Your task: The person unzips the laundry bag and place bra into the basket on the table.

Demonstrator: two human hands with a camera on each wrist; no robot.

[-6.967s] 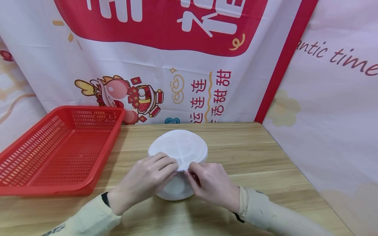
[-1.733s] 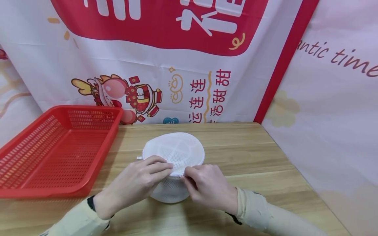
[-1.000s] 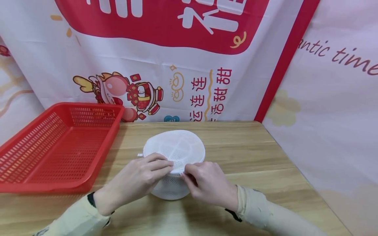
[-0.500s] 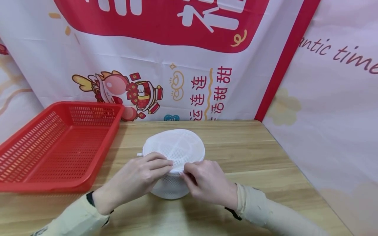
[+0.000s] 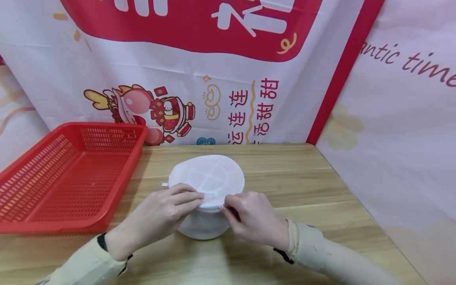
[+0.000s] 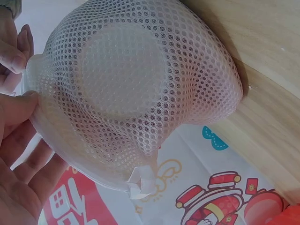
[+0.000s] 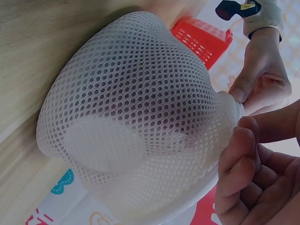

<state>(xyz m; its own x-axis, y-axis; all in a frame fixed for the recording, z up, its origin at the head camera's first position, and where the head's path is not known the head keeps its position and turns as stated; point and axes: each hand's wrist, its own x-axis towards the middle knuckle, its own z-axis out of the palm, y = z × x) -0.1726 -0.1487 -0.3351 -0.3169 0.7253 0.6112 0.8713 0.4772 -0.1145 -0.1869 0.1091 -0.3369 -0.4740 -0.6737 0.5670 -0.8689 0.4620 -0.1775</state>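
Pinching the rim (image 5: 213, 206) of the white mesh bag (image 5: 213, 170), on the surface (image 5: 285, 170) right of the red basket (image 5: 83, 178), with the fingers of left hand (image 5: 162, 211) and right hand (image 5: 254, 217). Now pinching a bit farther apart than before, maybe working along the rim.

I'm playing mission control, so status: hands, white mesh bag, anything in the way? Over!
Left hand, right hand: both gripping white mesh bag by its edge. Bag resting on table. Red basket off left, looks out of the way.
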